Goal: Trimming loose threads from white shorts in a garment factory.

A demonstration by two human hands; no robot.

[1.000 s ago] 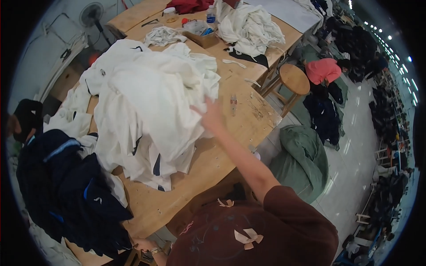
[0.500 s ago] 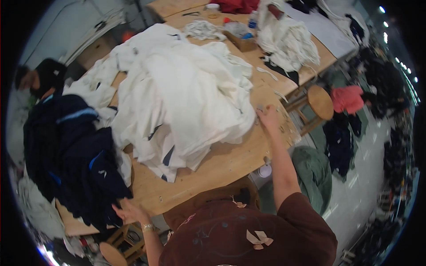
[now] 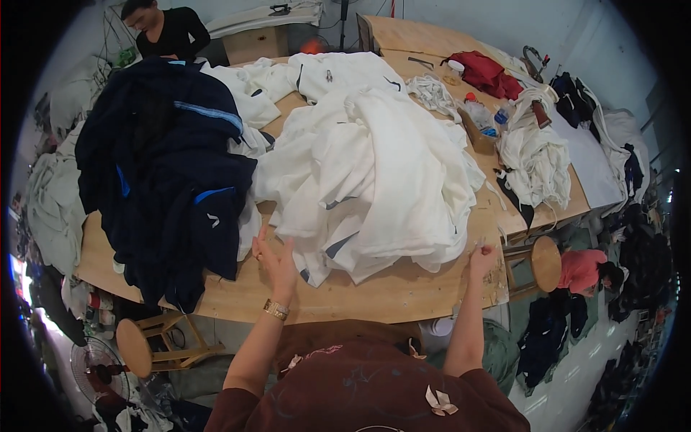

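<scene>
A large heap of white garments (image 3: 389, 180) with small dark patches covers the middle of the wooden table (image 3: 345, 306). My left hand (image 3: 277, 265) is just off its near left edge, fingers apart and holding nothing. On the table's right side my right hand (image 3: 483, 258) is closed, a small thing seeming to stick up from the fingers, too small to name. To the left lies a pile of navy garments (image 3: 162, 158) with light blue trim, partly hanging over the front edge.
Wooden stools (image 3: 545, 263) stand at the table's right and near left. A fan (image 3: 99, 371) is at lower left. Farther right are white cords or strips (image 3: 540, 155), a box of small items (image 3: 479, 129) and red cloth (image 3: 484, 72). A person (image 3: 173, 32) works at far left.
My view has swung left and up. My left hand has moved from beside the navy pile to near the white heap. My right hand has lifted and closed.
</scene>
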